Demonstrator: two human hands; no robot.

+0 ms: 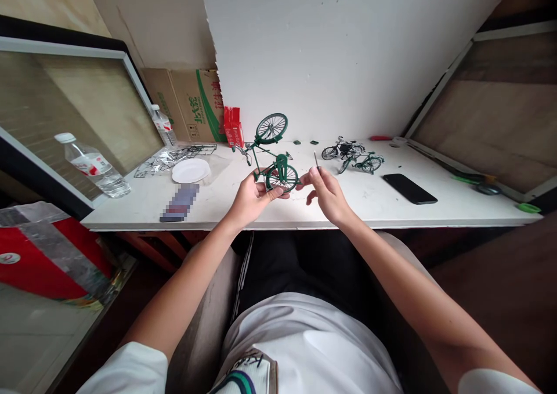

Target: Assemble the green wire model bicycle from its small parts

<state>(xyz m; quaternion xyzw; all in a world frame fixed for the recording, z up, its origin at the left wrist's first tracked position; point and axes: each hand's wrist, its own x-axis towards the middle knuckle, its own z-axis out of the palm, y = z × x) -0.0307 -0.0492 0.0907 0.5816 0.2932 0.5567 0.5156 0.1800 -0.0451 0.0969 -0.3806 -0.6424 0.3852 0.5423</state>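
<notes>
A green model bicycle (282, 165) is tipped up in front of me, its front wheel raised toward the white board. My left hand (255, 201) is closed on it near the rear wheel. Just to the right, my right hand (325, 192) pinches a thin tool with a slim metal shaft (315, 158) pointing upward; it looks like a small screwdriver, its lower part hidden by the fingers. The tool's tip is apart from the bicycle. Beyond my right hand stand a black model bicycle (331, 152) and another green model bicycle (372, 163) on the white table (348, 211).
Left on the table are a white plate (190, 171), dark thin parts frames (167, 159), a water bottle (99, 172) and a red box (233, 128). A black phone (409, 188) lies at right. The upright white board (348, 51) bounds the back.
</notes>
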